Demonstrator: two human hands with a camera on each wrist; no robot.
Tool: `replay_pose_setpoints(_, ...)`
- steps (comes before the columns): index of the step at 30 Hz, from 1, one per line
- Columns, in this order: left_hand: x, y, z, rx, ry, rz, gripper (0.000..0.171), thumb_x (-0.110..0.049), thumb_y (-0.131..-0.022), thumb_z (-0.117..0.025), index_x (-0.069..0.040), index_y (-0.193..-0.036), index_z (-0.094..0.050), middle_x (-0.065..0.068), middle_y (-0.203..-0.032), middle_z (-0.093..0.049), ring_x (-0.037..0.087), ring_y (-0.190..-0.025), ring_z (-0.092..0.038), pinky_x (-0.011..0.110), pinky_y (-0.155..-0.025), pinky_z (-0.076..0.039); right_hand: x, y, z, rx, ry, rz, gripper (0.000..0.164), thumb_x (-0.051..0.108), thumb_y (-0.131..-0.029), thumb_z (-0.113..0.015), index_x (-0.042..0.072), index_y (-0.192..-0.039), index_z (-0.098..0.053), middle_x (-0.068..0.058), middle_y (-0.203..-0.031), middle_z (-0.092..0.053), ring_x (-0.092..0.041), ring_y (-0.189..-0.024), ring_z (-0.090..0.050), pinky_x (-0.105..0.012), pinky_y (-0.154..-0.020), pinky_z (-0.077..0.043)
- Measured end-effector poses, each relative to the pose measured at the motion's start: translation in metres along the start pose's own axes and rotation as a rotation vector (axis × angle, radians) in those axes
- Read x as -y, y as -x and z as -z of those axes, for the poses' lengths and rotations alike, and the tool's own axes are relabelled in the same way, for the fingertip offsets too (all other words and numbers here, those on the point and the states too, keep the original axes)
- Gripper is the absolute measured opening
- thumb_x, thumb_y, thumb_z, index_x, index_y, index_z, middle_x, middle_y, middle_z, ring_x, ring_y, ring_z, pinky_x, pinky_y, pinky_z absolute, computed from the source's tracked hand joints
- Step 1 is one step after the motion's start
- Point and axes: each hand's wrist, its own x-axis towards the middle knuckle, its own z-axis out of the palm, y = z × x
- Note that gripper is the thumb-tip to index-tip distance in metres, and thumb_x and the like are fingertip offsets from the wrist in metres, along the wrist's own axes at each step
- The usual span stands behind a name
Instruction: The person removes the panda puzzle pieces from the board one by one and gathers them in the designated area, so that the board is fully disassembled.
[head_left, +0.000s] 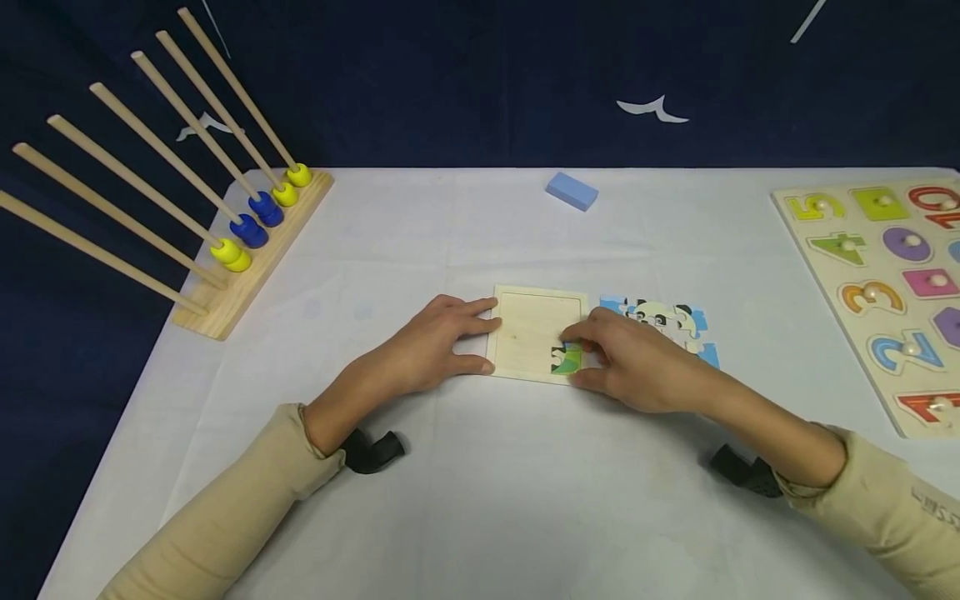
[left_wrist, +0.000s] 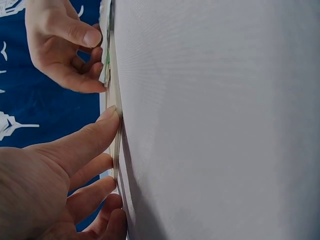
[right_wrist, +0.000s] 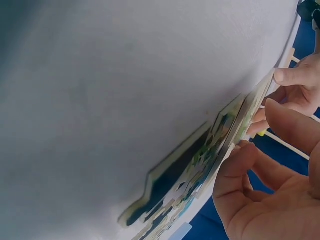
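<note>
A square wooden puzzle tray (head_left: 525, 325) lies flat on the white-covered table. My left hand (head_left: 431, 350) is at its left edge, with spread fingers and thumb touching the rim. In the tray's lower right corner is a green puzzle piece (head_left: 570, 362) with dark patches. Over that corner, the bent fingertips of my right hand (head_left: 645, 362) touch down, partly hiding a blue-green bit. The right wrist view shows the thumb (right_wrist: 292, 125) apart from the fingers. Several panda puzzle pieces (head_left: 660, 312) lie right of the tray, partly covered by my right hand.
At the left stands a wooden rack (head_left: 255, 267) of upright rods with yellow and blue beads. A blue block (head_left: 572, 192) lies toward the back. On the right is a number-and-shape board (head_left: 862, 258) with knobs. A dark blue curtain (head_left: 480, 83) hangs behind the table.
</note>
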Motion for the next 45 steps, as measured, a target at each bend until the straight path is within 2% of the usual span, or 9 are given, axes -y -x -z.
replay_pose_setpoints(6,0.0004,0.0002,0.0006,0.001,-0.002,-0.008,0.059,-0.028,-0.089,-0.076,-0.008,-0.140,-0.056,0.004,-0.156,-0.036,0.029,-0.133,-0.037,0.039,-0.109,-0.032,-0.0005,-0.0002,-0.0006,-0.051,-0.040,0.017,0.029,0.007,-0.086,-0.075,0.009,-0.112,-0.062,-0.003,-0.088,-0.047,-0.018,-0.081,-0.044,-0.034,-0.068,-0.037)
replay_pose_setpoints(13,0.0008,0.0002,0.0008,0.002,0.007,-0.004,0.058,-0.028,-0.089,-0.076,-0.009,-0.140,-0.056,0.004,-0.156,-0.036,0.028,-0.133,-0.037,0.038,-0.109,-0.032,0.0007,-0.0025,0.0000,-0.057,-0.121,0.033,0.023,0.000,-0.086,-0.071,0.013,-0.099,-0.057,0.000,-0.076,-0.050,-0.017,-0.070,-0.047,-0.032,-0.063,-0.039)
replay_pose_setpoints(17,0.0001,0.0000,0.0006,0.008,0.013,0.001,0.059,-0.028,-0.088,-0.076,-0.009,-0.140,-0.056,0.004,-0.156,-0.036,0.028,-0.133,-0.037,0.039,-0.108,-0.033,-0.0006,-0.0028,-0.0012,-0.048,-0.140,0.022,0.023,-0.003,-0.087,-0.068,0.012,-0.100,-0.056,0.000,-0.074,-0.050,-0.017,-0.066,-0.047,-0.032,-0.061,-0.039)
replay_pose_setpoints(25,0.0004,0.0001,-0.0006,0.004,0.012,0.002,0.059,-0.028,-0.088,-0.077,-0.009,-0.140,-0.057,0.004,-0.156,-0.036,0.028,-0.133,-0.037,0.039,-0.108,-0.033,-0.0029,-0.0032,-0.0044,-0.075,-0.166,0.028,0.025,-0.009,-0.086,-0.063,0.012,-0.099,-0.059,0.000,-0.078,-0.054,-0.018,-0.071,-0.050,-0.033,-0.066,-0.042)
replay_pose_setpoints(35,-0.0001,0.0007,0.0008,0.004,0.013,-0.002,0.059,-0.028,-0.088,-0.076,-0.009,-0.140,-0.056,0.004,-0.156,-0.036,0.028,-0.133,-0.037,0.039,-0.108,-0.033,-0.0006,-0.0028,-0.0028,-0.085,-0.173,0.013,0.022,-0.007,-0.088,-0.062,0.010,-0.103,-0.062,0.000,-0.078,-0.055,-0.018,-0.070,-0.050,-0.033,-0.064,-0.043)
replay_pose_setpoints(45,0.0007,0.0014,0.0003,-0.001,0.016,-0.012,0.059,-0.027,-0.089,-0.076,-0.008,-0.140,-0.056,0.004,-0.156,-0.036,0.028,-0.133,-0.038,0.040,-0.108,-0.033,-0.0025,0.0061,-0.0012,-0.092,-0.213,-0.007,0.020,-0.002,-0.089,-0.064,0.009,-0.105,-0.063,-0.001,-0.081,-0.054,-0.018,-0.069,-0.048,-0.030,-0.064,-0.042)
